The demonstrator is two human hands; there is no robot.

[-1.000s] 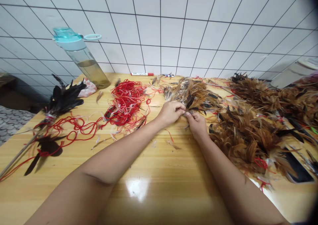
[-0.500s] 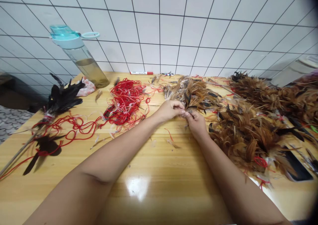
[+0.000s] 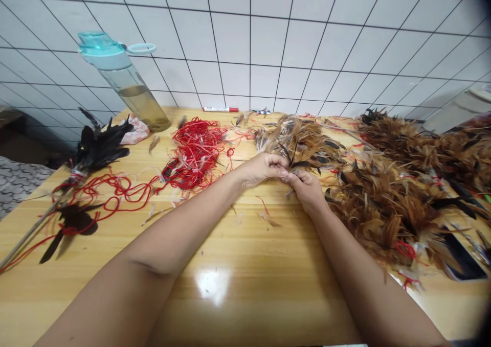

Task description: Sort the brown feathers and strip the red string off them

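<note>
My left hand (image 3: 263, 167) and my right hand (image 3: 308, 188) meet at the middle of the wooden table (image 3: 215, 265). Both are closed, pinching the near end of a bunch of brown and black feathers (image 3: 301, 142) that fans away from me. The fingertips of the two hands touch each other at the bunch's stems. A large heap of brown feathers (image 3: 391, 183) lies just right of my right hand.
A tangle of red string (image 3: 195, 153) lies left of my left hand, trailing to a black feather duster on a stick (image 3: 92, 153). A teal-capped water bottle (image 3: 126, 84) leans at the back left. A red marker (image 3: 220, 109) lies by the tiled wall.
Both hands have stayed on the feather bunch, shifting only slightly; the fingers have worked a little at the stems.
</note>
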